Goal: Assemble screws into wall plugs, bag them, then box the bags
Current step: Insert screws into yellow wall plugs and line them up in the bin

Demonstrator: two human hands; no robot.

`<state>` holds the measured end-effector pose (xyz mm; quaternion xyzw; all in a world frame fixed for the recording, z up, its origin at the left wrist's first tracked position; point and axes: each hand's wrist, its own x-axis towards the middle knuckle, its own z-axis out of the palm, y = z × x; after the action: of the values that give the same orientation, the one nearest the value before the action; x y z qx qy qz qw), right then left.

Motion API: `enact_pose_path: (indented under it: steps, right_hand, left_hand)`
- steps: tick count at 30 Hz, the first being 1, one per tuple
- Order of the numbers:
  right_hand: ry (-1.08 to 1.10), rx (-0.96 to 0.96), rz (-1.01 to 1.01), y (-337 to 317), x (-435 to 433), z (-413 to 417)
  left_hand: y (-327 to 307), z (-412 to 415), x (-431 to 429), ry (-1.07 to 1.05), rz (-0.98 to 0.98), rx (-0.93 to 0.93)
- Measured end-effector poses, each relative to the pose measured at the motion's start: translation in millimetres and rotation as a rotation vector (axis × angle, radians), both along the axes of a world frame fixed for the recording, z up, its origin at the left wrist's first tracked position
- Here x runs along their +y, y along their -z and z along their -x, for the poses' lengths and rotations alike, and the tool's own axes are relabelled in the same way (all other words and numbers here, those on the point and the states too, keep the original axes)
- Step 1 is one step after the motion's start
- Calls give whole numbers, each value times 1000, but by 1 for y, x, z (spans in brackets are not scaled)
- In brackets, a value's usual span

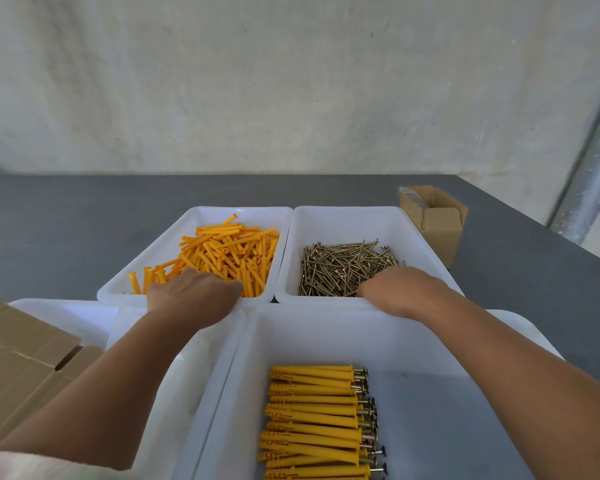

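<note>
A white bin (201,216) at the back left holds a heap of orange wall plugs (229,251). Beside it on the right, a second white bin (354,216) holds brass screws (343,268). My left hand (191,296) reaches into the plug bin's near edge, back of the hand up, fingers curled down among the plugs and hidden. My right hand (399,289) reaches into the screw bin's near right corner, its fingertips down in the screws and hidden. A large white bin (326,330) in front holds a stack of plugs with screws inserted (319,420).
A small open cardboard box (437,220) stands at the back right on the grey table (66,230). Flat cardboard boxes (21,362) lie at the left over another white bin (66,310). A wall rises behind the table, with a metal pole (589,181) at right.
</note>
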<state>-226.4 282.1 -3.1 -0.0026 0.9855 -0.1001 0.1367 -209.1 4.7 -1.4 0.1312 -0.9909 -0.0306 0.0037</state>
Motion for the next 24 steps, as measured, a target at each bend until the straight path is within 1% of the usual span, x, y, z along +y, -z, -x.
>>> enact_pose_path:
  steps: [4,12,14,17,20,24]
  right_hand:
    - [127,78,86,1,1,-2]
    - [98,120,126,3,2,-3]
    - [102,159,123,5,3,-2]
    - [106,221,118,7,4,-1]
    - [103,260,122,7,4,-2]
    - [107,305,135,7,5,-4]
  left_hand:
    - [0,-1,0,-22,-5,44]
    - [-2,-4,5,-56,-41,122]
    - [-4,-3,7,-31,-85,196]
    - [-5,-3,11,61,-144,318]
    - [-4,-5,13,133,-211,405]
    - [-3,-6,14,86,-315,454]
